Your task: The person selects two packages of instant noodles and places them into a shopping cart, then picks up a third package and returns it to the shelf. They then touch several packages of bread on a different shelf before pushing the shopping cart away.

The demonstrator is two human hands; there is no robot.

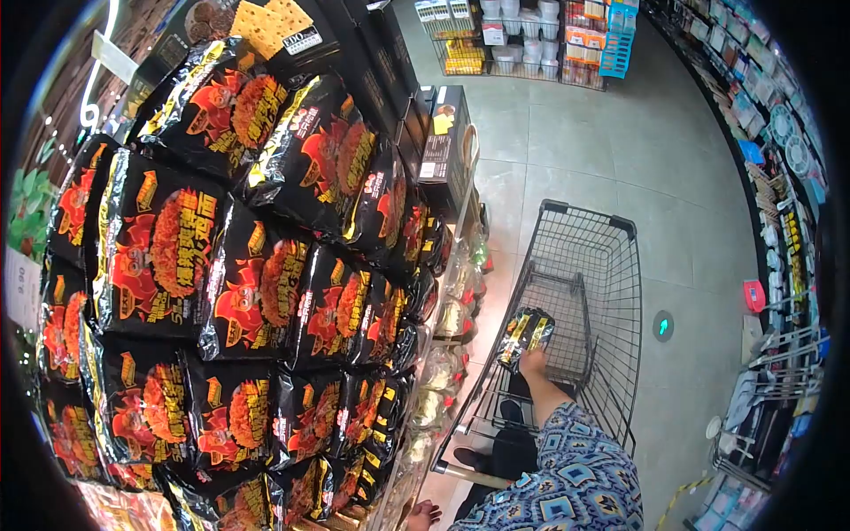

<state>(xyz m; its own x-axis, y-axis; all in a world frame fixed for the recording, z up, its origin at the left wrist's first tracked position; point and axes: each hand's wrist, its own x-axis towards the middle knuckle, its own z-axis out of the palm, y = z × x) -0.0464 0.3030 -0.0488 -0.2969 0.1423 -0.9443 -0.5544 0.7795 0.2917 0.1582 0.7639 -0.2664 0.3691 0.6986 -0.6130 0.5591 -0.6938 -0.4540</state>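
My right hand (533, 361) is closed on a black and yellow snack packet (526, 338), held over the inside of the wire shopping cart (630, 301). Down at the bottom edge, my left hand (424, 515) shows only in part, palm upward with fingers slightly curled and apart, and nothing is seen in it. It is nearest to the lower end of the display. Large black noodle bags (164, 243) with red and yellow prints are stacked high on the left.
Gold-wrapped packets (440, 367) line the display's side beside the cart. Black boxes (445, 146) stand behind the bags. A wire rack (522, 40) of goods is at the far end, and stocked shelves (784, 203) run along the right. A green arrow marker (663, 327) is on the floor.
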